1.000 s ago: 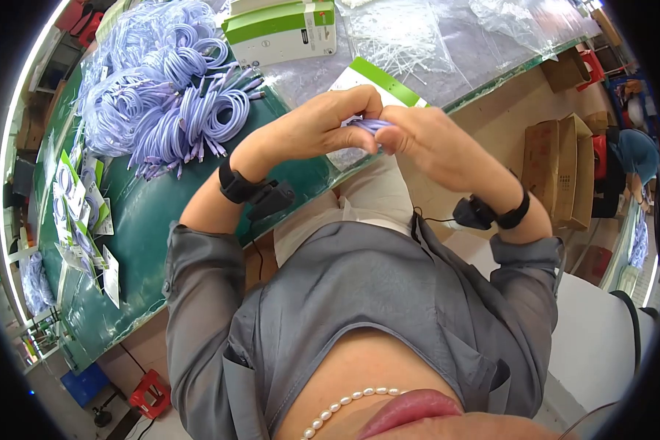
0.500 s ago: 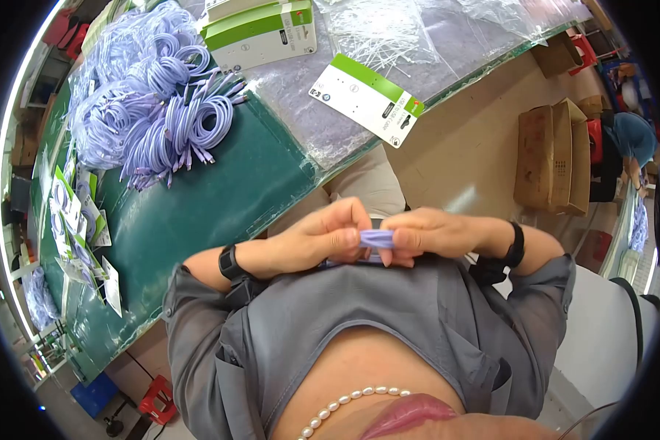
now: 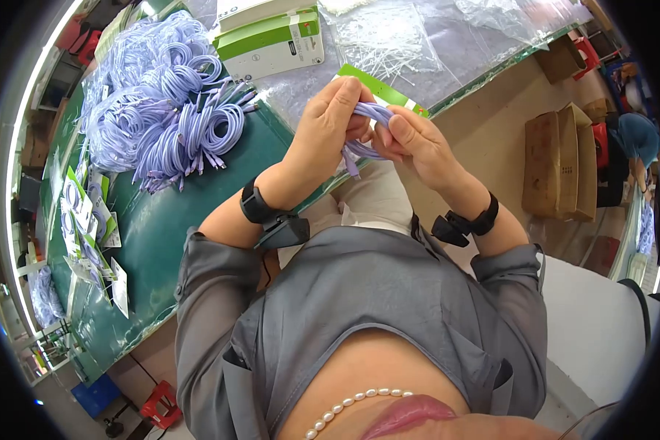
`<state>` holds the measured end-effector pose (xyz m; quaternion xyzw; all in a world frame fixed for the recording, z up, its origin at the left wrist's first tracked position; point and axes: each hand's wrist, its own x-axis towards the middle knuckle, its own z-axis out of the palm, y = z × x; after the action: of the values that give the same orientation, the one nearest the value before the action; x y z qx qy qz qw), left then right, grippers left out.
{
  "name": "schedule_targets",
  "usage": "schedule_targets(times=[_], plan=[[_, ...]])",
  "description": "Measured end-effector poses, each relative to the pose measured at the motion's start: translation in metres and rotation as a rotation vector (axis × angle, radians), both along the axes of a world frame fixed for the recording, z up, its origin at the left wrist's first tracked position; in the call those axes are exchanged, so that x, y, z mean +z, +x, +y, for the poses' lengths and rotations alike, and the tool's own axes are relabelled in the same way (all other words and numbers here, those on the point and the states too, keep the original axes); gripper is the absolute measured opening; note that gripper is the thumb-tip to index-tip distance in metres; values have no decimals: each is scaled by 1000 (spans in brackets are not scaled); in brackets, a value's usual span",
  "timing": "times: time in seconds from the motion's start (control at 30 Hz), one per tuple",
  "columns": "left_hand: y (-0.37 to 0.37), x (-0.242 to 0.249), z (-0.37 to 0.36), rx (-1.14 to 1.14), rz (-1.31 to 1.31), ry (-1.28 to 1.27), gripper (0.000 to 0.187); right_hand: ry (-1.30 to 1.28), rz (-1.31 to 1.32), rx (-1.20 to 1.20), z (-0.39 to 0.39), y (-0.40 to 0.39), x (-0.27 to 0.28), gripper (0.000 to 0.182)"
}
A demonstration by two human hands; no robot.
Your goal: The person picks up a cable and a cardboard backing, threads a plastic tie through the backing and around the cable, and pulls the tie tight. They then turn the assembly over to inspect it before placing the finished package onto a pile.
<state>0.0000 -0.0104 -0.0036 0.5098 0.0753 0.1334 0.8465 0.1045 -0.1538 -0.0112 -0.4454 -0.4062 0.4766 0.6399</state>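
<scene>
Between my two hands is a coiled lilac cable [image 3: 374,111], with one connector end hanging below the fingers. My left hand [image 3: 328,117] is closed around the left side of the coil. On the coil's right side, my right hand [image 3: 416,141] pinches it between thumb and fingers. Behind the hands a green and white printed card [image 3: 389,91] lies on the table, partly covered by them. A large heap of similar coiled lilac cables [image 3: 161,103] sits to the left on the green tabletop.
Green and white boxes [image 3: 271,48] stand at the back, beside a clear bag of thin white ties [image 3: 385,44]. Carded cables [image 3: 88,227] lie at the table's left edge. Cardboard boxes [image 3: 554,165] and another person [image 3: 636,139] are at the right.
Both hands have risen from near my chest out to the table edge, carrying the coiled cable with them. They now cover part of the printed card.
</scene>
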Motion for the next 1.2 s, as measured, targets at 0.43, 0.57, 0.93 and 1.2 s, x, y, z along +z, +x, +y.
schedule_targets(times=[0.43, 0.57, 0.93, 1.2], plan=[[54, -109, 81, 465, 145, 1466, 46, 66, -1444, -779, 11, 41, -45, 22], [25, -119, 57, 358, 332, 1756, 57, -82, -1767, -665, 16, 15, -63, 26], [-61, -100, 28, 319, 340, 1575, 61, 24, -1889, -305, -4, -23, -86, 48], [-60, -62, 7, 17, -232, -273, 59, 221, -1858, -435, 6, -12, -11, 46]])
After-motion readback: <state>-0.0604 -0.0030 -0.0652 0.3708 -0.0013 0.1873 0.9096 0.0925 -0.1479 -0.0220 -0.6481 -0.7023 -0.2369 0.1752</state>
